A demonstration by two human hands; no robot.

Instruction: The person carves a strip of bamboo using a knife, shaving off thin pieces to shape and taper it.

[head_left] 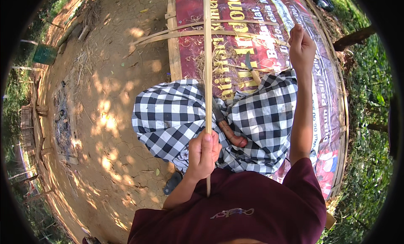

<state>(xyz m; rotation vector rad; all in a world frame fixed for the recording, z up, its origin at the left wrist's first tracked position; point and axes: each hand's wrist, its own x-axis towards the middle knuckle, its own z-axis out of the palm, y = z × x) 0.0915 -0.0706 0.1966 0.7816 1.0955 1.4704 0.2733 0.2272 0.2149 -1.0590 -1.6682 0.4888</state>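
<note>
My left hand [203, 156] is closed in a fist around a long pale bamboo strip [208, 80], its thumb lying along it. The strip stands lengthwise before me, running past the upper edge of the view, its lower tip near my shirt. Raised at the right, my right hand [302, 49] is closed, and what it pinches, if anything, does not show. On my black-and-white checked cloth [265, 113] lies a large knife with a brown wooden handle [232, 133]; its blade is partly hidden. Beyond my lap rests a smaller curved knife with a light wooden handle [255, 77].
I sit on a bamboo platform covered by a dark red printed banner [191, 16]. Thin bamboo strips [235, 33] lie across it among curled shavings [198, 64]. Packed earth [113, 75] spreads to the left, with a green container [45, 54] farther off. Plants [370, 75] grow at the right.
</note>
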